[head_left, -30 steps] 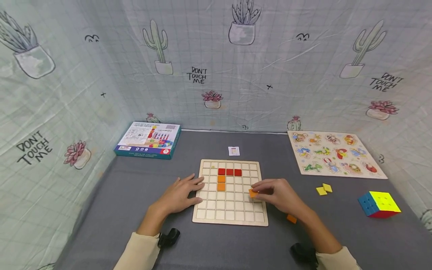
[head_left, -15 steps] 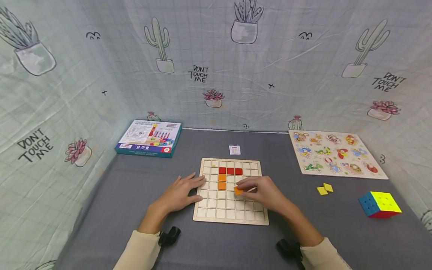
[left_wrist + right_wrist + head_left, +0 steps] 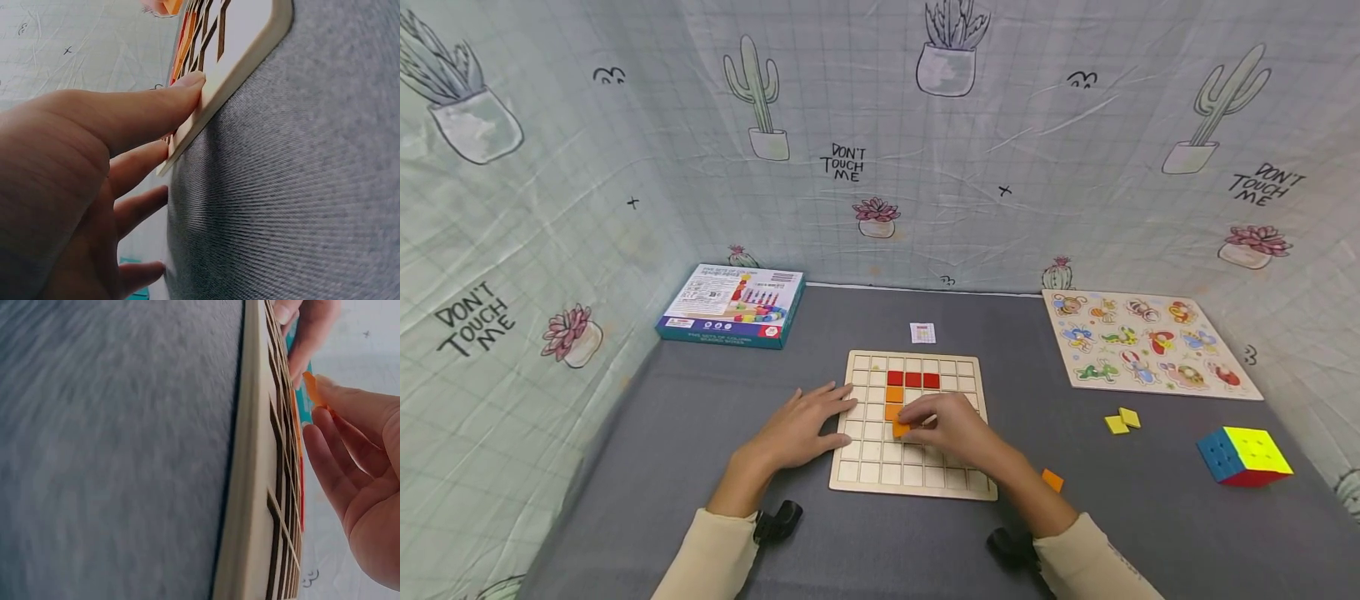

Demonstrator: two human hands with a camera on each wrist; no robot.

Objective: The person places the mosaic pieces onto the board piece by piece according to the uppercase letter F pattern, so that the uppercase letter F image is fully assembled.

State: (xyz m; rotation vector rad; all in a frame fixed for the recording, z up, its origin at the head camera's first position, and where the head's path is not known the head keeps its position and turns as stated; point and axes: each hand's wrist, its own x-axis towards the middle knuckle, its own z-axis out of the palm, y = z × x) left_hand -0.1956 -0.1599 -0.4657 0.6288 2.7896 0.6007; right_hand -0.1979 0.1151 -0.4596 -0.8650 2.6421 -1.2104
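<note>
A wooden grid board [image 3: 871,473] lies on the grey table, holding a row of three red square tiles [image 3: 913,380] and, below the leftmost, two orange tiles [image 3: 894,394] in a column. Between thumb and fingertips my right hand [image 3: 951,427] pinches another orange tile [image 3: 900,430], just under that column; the right wrist view shows this tile [image 3: 311,389] tilted and apart from the board. My left hand [image 3: 801,427] rests at the board's left edge with fingers spread. In the left wrist view its thumb [image 3: 150,112] touches the board's rim.
One loose orange tile [image 3: 1052,481] lies by the right forearm, and two yellow tiles [image 3: 1117,424] farther right. A puzzle cube [image 3: 1243,455], an insect picture board [image 3: 1150,342], a small pattern card [image 3: 922,333] and a boxed toy set [image 3: 733,306] stand around the board.
My right hand has moved left across the board with the pinched orange tile, from the right side to the orange column. The left hand has stayed at the board's edge.
</note>
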